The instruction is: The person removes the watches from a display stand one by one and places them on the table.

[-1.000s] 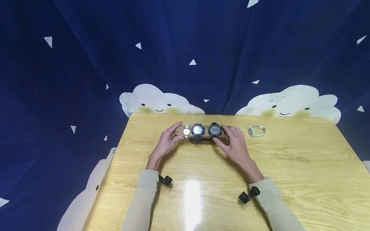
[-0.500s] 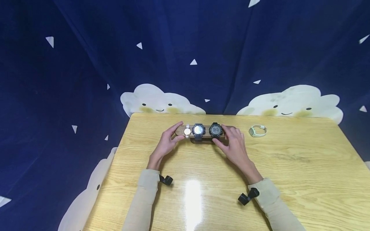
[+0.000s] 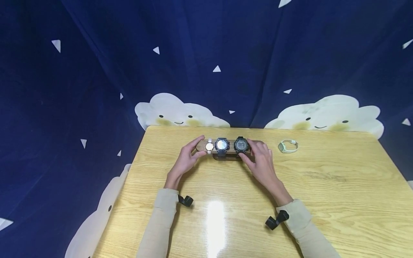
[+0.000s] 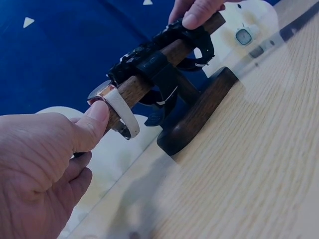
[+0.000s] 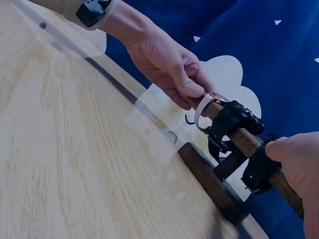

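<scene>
A dark wooden watch stand (image 4: 199,117) has a crossbar raised on a post above its base. Strapped round the bar are a small white watch (image 3: 209,147) at the left, a black watch (image 3: 222,144) in the middle and a second black watch (image 5: 260,167) towards the right. My left hand (image 3: 184,157) grips the bar's left end, its thumb beside the white watch in the left wrist view. With thumb and fingers on opposite sides, my right hand (image 3: 262,163) pinches the right-hand black watch on the bar. Its fingers partly cover the bar's right end.
A pale green watch (image 3: 288,146) lies on the wooden table (image 3: 322,186), to the right of the stand. Behind the table's far edge hangs a dark blue curtain (image 3: 193,53) with white clouds and triangles.
The right thumb shifts slightly along the lower edge of the right-hand black watch. Both hands, the stand and the other watches otherwise keep their places.
</scene>
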The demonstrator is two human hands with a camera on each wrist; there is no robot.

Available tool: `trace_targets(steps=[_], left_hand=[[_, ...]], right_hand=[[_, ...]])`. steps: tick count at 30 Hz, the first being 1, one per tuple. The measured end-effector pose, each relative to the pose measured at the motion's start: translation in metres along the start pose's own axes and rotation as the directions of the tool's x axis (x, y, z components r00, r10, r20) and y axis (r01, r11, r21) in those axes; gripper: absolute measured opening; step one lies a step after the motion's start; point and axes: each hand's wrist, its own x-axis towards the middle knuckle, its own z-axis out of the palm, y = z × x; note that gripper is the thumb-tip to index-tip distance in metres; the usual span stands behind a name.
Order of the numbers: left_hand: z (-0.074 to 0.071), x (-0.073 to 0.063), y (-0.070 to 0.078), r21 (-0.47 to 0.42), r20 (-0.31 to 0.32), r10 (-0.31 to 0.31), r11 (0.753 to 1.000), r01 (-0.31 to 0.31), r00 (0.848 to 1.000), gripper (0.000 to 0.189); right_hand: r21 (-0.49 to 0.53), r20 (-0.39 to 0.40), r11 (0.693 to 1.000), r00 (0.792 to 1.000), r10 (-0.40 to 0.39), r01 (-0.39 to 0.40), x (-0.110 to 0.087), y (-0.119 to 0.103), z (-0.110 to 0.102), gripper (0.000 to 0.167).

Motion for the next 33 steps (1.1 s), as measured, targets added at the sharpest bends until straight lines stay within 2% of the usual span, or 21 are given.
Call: trace_targets(steps=[11, 24, 33], left_hand=[[0.001, 0.0, 0.0, -0.013, 0.0, -0.006, 1.0, 0.006, 1.0, 0.065], [0.0, 0.0, 0.002, -0.006, -0.003, 0.005, 1.0, -0.005, 1.0, 0.064], [0.001, 0.0, 0.001, -0.004, -0.007, -0.005, 1.0, 0.005, 1.0, 0.064]], right_hand=[[0.015, 0.022, 1.0, 1.0, 0.012, -0.012, 0.002, 0.001, -0.004, 0.06], [0.019, 0.091, 0.999, 0.995, 0.037, -0.039, 0.006, 0.004, -0.016, 0.057], [0.045, 0.076, 0.999, 0.997, 0.019, -0.022, 0.009, 0.008, -0.02, 0.054]])
